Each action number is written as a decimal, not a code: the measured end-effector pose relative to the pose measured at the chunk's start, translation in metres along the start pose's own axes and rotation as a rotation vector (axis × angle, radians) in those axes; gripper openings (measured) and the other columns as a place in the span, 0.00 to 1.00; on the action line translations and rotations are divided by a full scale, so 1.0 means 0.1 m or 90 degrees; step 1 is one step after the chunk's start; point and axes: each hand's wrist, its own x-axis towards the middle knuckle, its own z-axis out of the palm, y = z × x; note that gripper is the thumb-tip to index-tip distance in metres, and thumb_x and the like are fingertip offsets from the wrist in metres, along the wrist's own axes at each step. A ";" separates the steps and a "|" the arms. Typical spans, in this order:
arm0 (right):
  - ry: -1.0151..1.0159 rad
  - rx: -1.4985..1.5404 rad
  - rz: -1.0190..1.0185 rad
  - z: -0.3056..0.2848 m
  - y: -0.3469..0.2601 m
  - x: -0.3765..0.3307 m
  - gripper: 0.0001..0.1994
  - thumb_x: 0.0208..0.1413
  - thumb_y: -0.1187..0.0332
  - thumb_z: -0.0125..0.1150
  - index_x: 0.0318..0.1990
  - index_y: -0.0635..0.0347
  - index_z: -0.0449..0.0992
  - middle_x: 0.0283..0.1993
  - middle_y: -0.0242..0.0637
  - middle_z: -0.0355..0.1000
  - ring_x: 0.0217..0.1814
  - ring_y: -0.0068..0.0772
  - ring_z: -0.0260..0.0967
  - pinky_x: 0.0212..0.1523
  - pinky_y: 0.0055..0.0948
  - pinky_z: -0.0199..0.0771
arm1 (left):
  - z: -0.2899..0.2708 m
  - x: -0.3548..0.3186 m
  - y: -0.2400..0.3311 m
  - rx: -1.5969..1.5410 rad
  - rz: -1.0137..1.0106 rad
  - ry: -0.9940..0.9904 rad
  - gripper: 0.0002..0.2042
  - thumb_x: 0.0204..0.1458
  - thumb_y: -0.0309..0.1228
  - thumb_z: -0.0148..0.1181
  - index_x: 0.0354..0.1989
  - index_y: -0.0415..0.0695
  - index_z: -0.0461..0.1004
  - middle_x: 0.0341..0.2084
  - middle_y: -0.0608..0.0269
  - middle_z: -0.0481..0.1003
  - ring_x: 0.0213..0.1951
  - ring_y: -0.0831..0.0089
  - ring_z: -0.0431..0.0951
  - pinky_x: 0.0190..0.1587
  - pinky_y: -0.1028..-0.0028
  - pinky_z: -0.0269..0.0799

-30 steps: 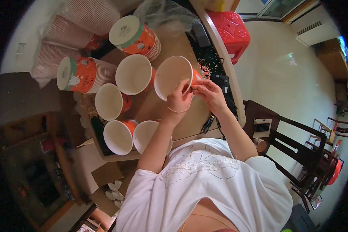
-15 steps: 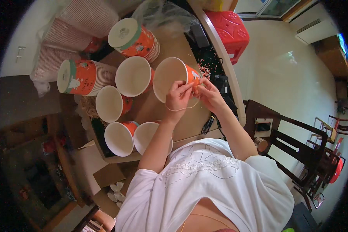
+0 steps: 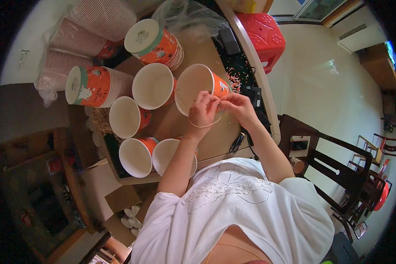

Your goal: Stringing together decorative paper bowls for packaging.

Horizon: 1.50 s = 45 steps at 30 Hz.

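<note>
My left hand [image 3: 202,111] and my right hand [image 3: 239,107] meet at the near right side of an orange paper bucket [image 3: 196,87] with a white inside, its mouth facing up. Both hands are closed in a pinch, fingertips almost touching. Between them runs a thin pale cord [image 3: 203,126], which hangs in a loop below my left fingers. Just where its ends lie is hidden by the fingers. Left of this bucket stand other open paper buckets [image 3: 153,86], several in all.
Upside-down bucket stacks [image 3: 156,47] and wrapped stacks [image 3: 68,55] fill the back left. Small red and white beads [image 3: 236,82] lie scattered on a dark surface by the table's right edge, near a black adapter [image 3: 253,94]. A red stool [image 3: 260,38] and a wooden chair [image 3: 334,154] stand right of the table.
My right hand has shifted slightly left, and its fingertips have come closer to my left ones. The cord loop has changed shape a little. The buckets stay where they were.
</note>
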 end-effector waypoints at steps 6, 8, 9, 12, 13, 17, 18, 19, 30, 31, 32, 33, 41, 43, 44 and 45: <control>0.106 -0.181 -0.083 0.06 -0.08 0.01 0.06 0.51 0.71 0.60 0.31 0.66 0.73 0.27 0.31 0.73 0.30 0.18 0.69 0.34 0.19 0.69 | 0.03 0.00 0.11 -0.147 -0.123 0.068 0.04 0.48 0.22 0.55 0.33 0.38 0.72 0.31 0.57 0.73 0.29 0.68 0.76 0.32 0.73 0.71; 0.111 -0.212 -0.105 0.04 -0.05 0.03 0.06 0.51 0.71 0.60 0.32 0.66 0.73 0.27 0.31 0.73 0.30 0.18 0.69 0.34 0.19 0.69 | 0.01 0.00 0.12 -0.187 -0.154 0.088 0.05 0.48 0.22 0.55 0.34 0.38 0.73 0.32 0.58 0.74 0.29 0.70 0.76 0.32 0.74 0.71; 0.112 -0.243 -0.099 0.03 -0.03 0.04 0.05 0.51 0.72 0.59 0.33 0.65 0.73 0.29 0.32 0.73 0.32 0.18 0.69 0.36 0.19 0.69 | 0.01 -0.01 0.04 -0.150 -0.139 0.042 0.07 0.48 0.22 0.56 0.36 0.38 0.73 0.32 0.58 0.74 0.29 0.71 0.76 0.32 0.75 0.71; 0.126 -0.285 -0.094 0.04 -0.01 0.06 0.05 0.52 0.73 0.58 0.34 0.65 0.72 0.31 0.32 0.73 0.34 0.19 0.70 0.37 0.19 0.69 | 0.02 -0.01 0.00 -0.122 -0.129 -0.015 0.10 0.47 0.22 0.56 0.40 0.38 0.73 0.32 0.58 0.75 0.29 0.73 0.76 0.32 0.77 0.71; 0.132 -0.294 -0.095 0.06 -0.01 0.07 0.05 0.51 0.74 0.58 0.34 0.65 0.72 0.31 0.32 0.73 0.34 0.19 0.70 0.36 0.19 0.70 | 0.01 -0.02 0.00 -0.127 -0.136 -0.022 0.12 0.47 0.22 0.56 0.41 0.38 0.73 0.32 0.58 0.75 0.29 0.73 0.76 0.32 0.77 0.71; 0.130 -0.360 -0.097 0.13 -0.07 0.05 0.05 0.51 0.74 0.58 0.34 0.65 0.72 0.31 0.33 0.72 0.33 0.18 0.69 0.34 0.19 0.70 | 0.00 -0.03 -0.02 -0.138 -0.147 -0.030 0.12 0.47 0.22 0.56 0.41 0.38 0.73 0.32 0.58 0.74 0.29 0.74 0.76 0.31 0.78 0.71; 0.132 -0.358 -0.099 0.14 -0.07 0.04 0.04 0.51 0.74 0.58 0.33 0.65 0.71 0.31 0.33 0.72 0.33 0.19 0.69 0.34 0.18 0.71 | 0.00 -0.03 -0.02 -0.144 -0.146 -0.034 0.12 0.47 0.22 0.56 0.41 0.37 0.73 0.32 0.58 0.74 0.29 0.74 0.76 0.31 0.78 0.71; 0.135 -0.356 -0.102 0.14 -0.08 0.04 0.04 0.51 0.74 0.58 0.33 0.65 0.71 0.31 0.33 0.72 0.33 0.19 0.69 0.34 0.18 0.71 | 0.00 -0.03 -0.02 -0.151 -0.145 -0.039 0.11 0.47 0.22 0.56 0.41 0.37 0.73 0.32 0.58 0.74 0.29 0.74 0.76 0.31 0.78 0.71; 0.117 -0.458 -0.142 0.10 -0.08 0.00 0.04 0.50 0.77 0.59 0.31 0.66 0.70 0.31 0.32 0.69 0.33 0.20 0.68 0.33 0.19 0.71 | -0.06 0.00 -0.02 -0.122 -0.080 -0.059 0.08 0.50 0.23 0.52 0.38 0.37 0.74 0.29 0.56 0.74 0.30 0.69 0.77 0.32 0.74 0.71; 0.110 -0.494 -0.147 0.09 -0.10 -0.02 0.04 0.50 0.77 0.59 0.31 0.66 0.70 0.31 0.33 0.69 0.34 0.20 0.68 0.33 0.19 0.71 | -0.06 0.01 -0.03 -0.108 -0.080 -0.082 0.08 0.50 0.24 0.52 0.37 0.38 0.75 0.28 0.55 0.75 0.30 0.67 0.77 0.32 0.73 0.71; 0.108 -0.496 -0.147 0.07 -0.06 -0.03 0.04 0.50 0.77 0.59 0.31 0.66 0.70 0.31 0.33 0.69 0.34 0.20 0.68 0.33 0.19 0.71 | -0.06 0.02 -0.02 -0.109 -0.079 -0.079 0.08 0.50 0.24 0.52 0.37 0.38 0.75 0.28 0.55 0.75 0.30 0.67 0.77 0.32 0.73 0.71; 0.109 -0.461 -0.134 0.02 0.01 -0.03 0.05 0.49 0.75 0.60 0.31 0.66 0.71 0.31 0.35 0.70 0.32 0.22 0.69 0.32 0.21 0.70 | -0.05 0.04 0.00 -0.092 -0.065 -0.092 0.07 0.50 0.25 0.53 0.35 0.39 0.75 0.27 0.55 0.75 0.30 0.65 0.77 0.32 0.72 0.71; 0.059 -0.524 0.027 0.06 -0.13 -0.15 0.04 0.51 0.75 0.57 0.35 0.65 0.72 0.29 0.33 0.72 0.33 0.19 0.68 0.35 0.20 0.69 | 0.06 -0.02 -0.14 -0.009 -0.127 -0.101 0.04 0.52 0.26 0.51 0.33 0.41 0.70 0.25 0.53 0.74 0.29 0.60 0.77 0.30 0.69 0.71; 0.149 -0.601 -0.044 0.00 -0.12 -0.15 0.04 0.52 0.75 0.57 0.35 0.65 0.72 0.30 0.33 0.72 0.34 0.20 0.68 0.36 0.20 0.69 | 0.10 -0.02 -0.20 -0.056 -0.152 -0.090 0.03 0.54 0.27 0.49 0.34 0.41 0.67 0.24 0.54 0.74 0.27 0.59 0.77 0.30 0.67 0.71; 0.176 -0.575 -0.136 -0.03 -0.14 -0.14 0.04 0.52 0.76 0.56 0.35 0.64 0.73 0.33 0.34 0.70 0.33 0.20 0.67 0.35 0.20 0.68 | 0.12 -0.02 -0.20 -0.063 -0.150 -0.082 0.03 0.54 0.27 0.49 0.34 0.41 0.67 0.24 0.54 0.74 0.27 0.59 0.77 0.30 0.67 0.71; 0.171 -0.585 -0.139 -0.04 -0.18 -0.12 0.04 0.52 0.76 0.56 0.35 0.64 0.73 0.33 0.34 0.70 0.33 0.20 0.67 0.35 0.20 0.68 | 0.13 -0.01 -0.19 -0.121 -0.211 -0.087 0.03 0.54 0.26 0.48 0.33 0.41 0.67 0.23 0.56 0.74 0.26 0.64 0.77 0.28 0.69 0.71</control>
